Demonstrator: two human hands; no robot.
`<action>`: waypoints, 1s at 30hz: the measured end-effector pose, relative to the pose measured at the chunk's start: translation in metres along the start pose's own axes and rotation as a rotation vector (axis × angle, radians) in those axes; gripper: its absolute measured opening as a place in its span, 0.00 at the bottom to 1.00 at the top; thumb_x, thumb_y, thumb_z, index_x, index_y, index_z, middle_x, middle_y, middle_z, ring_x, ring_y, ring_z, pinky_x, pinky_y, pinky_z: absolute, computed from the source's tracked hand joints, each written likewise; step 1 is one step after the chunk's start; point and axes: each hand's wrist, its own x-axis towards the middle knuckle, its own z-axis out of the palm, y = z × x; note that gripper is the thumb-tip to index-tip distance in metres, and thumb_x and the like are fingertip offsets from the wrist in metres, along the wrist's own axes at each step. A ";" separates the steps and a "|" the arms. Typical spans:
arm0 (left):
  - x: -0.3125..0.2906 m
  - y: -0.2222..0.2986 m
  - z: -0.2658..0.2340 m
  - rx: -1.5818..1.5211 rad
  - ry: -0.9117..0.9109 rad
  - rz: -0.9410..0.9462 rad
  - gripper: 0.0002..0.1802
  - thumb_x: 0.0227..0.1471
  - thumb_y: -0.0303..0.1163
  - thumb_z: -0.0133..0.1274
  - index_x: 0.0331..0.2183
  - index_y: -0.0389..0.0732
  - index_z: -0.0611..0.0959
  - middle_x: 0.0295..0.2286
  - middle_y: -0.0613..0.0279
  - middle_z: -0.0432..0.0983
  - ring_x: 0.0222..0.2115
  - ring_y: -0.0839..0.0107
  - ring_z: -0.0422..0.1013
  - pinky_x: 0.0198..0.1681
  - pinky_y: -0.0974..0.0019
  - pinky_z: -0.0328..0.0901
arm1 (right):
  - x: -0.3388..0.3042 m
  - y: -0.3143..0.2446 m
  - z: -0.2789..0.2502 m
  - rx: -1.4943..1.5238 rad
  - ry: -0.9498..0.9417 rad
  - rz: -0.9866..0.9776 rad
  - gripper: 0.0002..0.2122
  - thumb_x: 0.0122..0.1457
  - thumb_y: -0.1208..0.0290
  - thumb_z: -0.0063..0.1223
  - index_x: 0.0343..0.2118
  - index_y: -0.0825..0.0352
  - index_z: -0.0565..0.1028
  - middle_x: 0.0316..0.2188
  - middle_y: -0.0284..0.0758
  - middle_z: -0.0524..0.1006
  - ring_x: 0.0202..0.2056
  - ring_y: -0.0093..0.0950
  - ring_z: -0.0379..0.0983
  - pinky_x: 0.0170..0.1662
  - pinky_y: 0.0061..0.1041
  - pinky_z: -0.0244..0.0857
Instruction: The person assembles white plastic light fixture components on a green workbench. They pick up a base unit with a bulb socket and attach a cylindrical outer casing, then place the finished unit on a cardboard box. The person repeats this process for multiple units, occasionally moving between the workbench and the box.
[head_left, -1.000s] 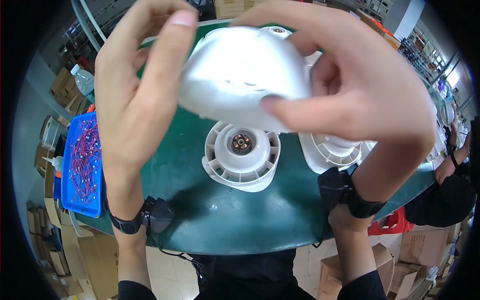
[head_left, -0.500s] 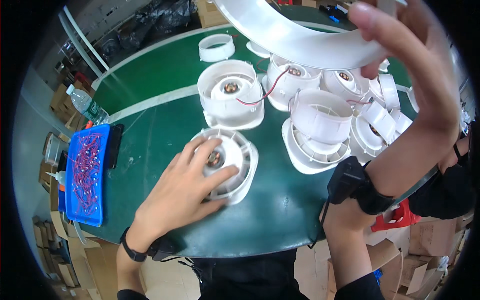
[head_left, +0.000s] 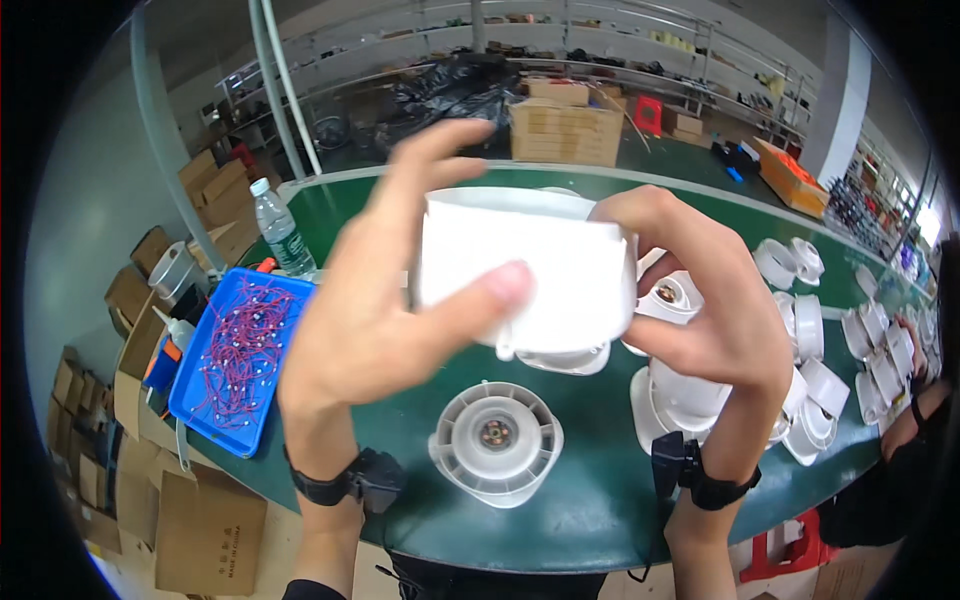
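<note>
A white plastic ring (head_left: 570, 265) is held up above the table, its curved outer wall facing me and a small peg at its lower edge. My right hand (head_left: 705, 290) grips it at the right side, fingers curled over the edge. My left hand (head_left: 365, 290), a little blurred, has its left side between thumb and fingers; the thumb lies across the wall and the upper fingers stretch out above. Below stands a white round fan housing (head_left: 497, 440) with a copper-wound motor in its middle, touched by neither hand. Another white housing (head_left: 565, 358) is partly hidden behind the ring.
On the left lie a blue tray (head_left: 262, 425) of red wires and a clear bottle (head_left: 282, 232). More white housings (head_left: 690, 395) crowd the green table's right side. At far right is another person's arm (head_left: 900, 435). Cardboard boxes (head_left: 208, 530) stand lower left.
My left hand has left the housing on the table and come up to the ring. My right hand has brought the ring down and in front of me. The view has tilted up.
</note>
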 end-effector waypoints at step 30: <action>0.009 -0.022 -0.020 0.095 0.015 0.625 0.62 0.29 0.43 0.70 0.63 0.35 0.55 0.62 0.36 0.49 0.62 0.50 0.56 0.63 0.53 0.54 | 0.018 -0.002 0.083 0.587 0.633 0.029 0.38 0.54 0.39 0.53 0.55 0.71 0.61 0.50 0.40 0.65 0.51 0.32 0.68 0.50 0.28 0.68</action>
